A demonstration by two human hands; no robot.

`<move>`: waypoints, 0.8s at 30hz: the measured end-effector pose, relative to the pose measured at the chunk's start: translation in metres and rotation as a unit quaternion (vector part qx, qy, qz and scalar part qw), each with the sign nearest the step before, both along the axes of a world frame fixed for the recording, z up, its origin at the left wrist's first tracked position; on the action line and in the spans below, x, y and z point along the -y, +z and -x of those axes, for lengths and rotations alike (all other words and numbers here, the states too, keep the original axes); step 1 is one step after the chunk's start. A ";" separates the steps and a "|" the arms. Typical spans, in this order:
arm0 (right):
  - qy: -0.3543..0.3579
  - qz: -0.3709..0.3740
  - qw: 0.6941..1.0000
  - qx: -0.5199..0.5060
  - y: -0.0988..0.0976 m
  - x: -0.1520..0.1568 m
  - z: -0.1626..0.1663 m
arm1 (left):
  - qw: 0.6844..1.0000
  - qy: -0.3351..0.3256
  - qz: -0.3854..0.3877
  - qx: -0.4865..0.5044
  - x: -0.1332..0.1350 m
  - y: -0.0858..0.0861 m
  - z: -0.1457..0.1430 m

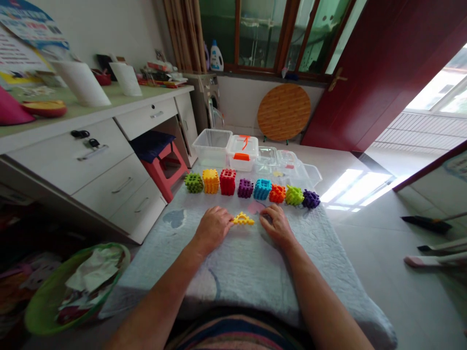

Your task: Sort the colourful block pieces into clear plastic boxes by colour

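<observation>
A yellow triangular toothed plastic piece [243, 219] lies at the middle of the cloth-covered table. My left hand [214, 224] rests on the cloth with its fingertips closed on the piece's left corner. A little to the right of the piece, my right hand [276, 224] rests with bent fingers, thumb apart, nothing visible in it. Beyond the hands stands a row of block stacks: green [193, 183], yellow [210, 181], red [228, 182], purple [245, 188], blue [262, 189], orange [278, 193], lime [294, 195] and dark purple [311, 199].
Behind the row stand an open clear bin [212, 146], a lidded box [242, 153] with an orange latch, and several clear containers [267, 156]. A desk [120, 184] and a pink stool [170, 167] are to the left. A green laundry basket [40, 311] sits at lower left.
</observation>
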State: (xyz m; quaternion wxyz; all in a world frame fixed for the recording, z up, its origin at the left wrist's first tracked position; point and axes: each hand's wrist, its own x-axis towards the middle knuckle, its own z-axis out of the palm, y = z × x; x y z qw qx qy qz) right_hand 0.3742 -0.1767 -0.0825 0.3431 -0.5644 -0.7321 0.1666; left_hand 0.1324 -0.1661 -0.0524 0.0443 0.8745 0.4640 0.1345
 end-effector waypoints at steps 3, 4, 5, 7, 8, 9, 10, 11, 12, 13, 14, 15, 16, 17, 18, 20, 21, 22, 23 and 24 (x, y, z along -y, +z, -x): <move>-0.005 -0.002 1.000 -0.001 -0.005 -0.003 -0.005 | 0.999 0.004 -0.031 0.012 -0.005 0.017 0.016; -0.002 -0.004 1.000 -0.002 -0.006 -0.004 -0.006 | 0.999 0.009 -0.048 0.013 -0.009 0.024 0.023; 0.001 -0.006 1.000 -0.003 -0.006 -0.004 -0.007 | 0.998 0.018 -0.066 0.013 -0.013 0.031 0.030; 0.008 -0.012 1.000 -0.001 -0.006 -0.004 -0.008 | 0.993 0.050 -0.104 0.013 -0.026 0.046 0.044; 0.010 -0.014 1.000 0.001 -0.006 -0.004 -0.008 | 0.990 0.072 -0.121 0.013 -0.033 0.053 0.050; 0.011 -0.015 1.000 0.003 -0.006 -0.003 -0.009 | 0.986 0.097 -0.135 0.013 -0.041 0.059 0.055; 0.010 -0.016 1.000 0.004 -0.006 -0.003 -0.009 | 0.981 0.125 -0.146 0.012 -0.050 0.065 0.060; 0.009 -0.017 1.000 0.004 -0.006 -0.003 -0.009 | 0.976 0.152 -0.155 0.010 -0.058 0.069 0.063; 0.008 -0.018 1.000 0.004 -0.007 -0.003 -0.009 | 0.972 0.174 -0.158 0.006 -0.066 0.073 0.064; 0.007 -0.021 1.000 0.003 -0.007 -0.003 -0.010 | 0.969 0.190 -0.159 -0.001 -0.073 0.076 0.065; 0.007 -0.024 1.000 0.003 -0.008 -0.003 -0.010 | 0.967 0.202 -0.158 -0.009 -0.080 0.078 0.064; 0.008 -0.028 1.000 0.003 -0.009 -0.003 -0.010 | 0.965 0.210 -0.154 -0.019 -0.086 0.079 0.062; 0.010 -0.032 0.999 0.004 -0.010 -0.003 -0.010 | 0.964 0.216 -0.150 -0.030 -0.091 0.079 0.060; 0.013 -0.035 0.999 0.006 -0.010 -0.003 -0.010 | 0.963 0.221 -0.147 -0.042 -0.095 0.079 0.057; 0.015 -0.037 0.999 0.008 -0.011 -0.003 -0.011 | 0.962 0.227 -0.145 -0.053 -0.099 0.077 0.054; 0.019 -0.039 0.999 0.014 -0.011 -0.003 -0.012 | 0.958 0.236 -0.145 -0.073 -0.104 0.074 0.050; 0.020 -0.038 0.999 0.017 -0.011 -0.003 -0.012 | 0.956 0.240 -0.147 -0.082 -0.105 0.072 0.048; 0.020 -0.038 0.999 0.018 -0.010 -0.002 -0.012 | 0.954 0.243 -0.150 -0.090 -0.106 0.070 0.047; 0.021 -0.037 0.999 0.019 -0.010 -0.002 -0.012 | 0.953 0.244 -0.154 -0.096 -0.106 0.067 0.046; 0.021 -0.036 0.999 0.020 -0.010 -0.002 -0.013 | 0.952 0.243 -0.158 -0.100 -0.106 0.065 0.045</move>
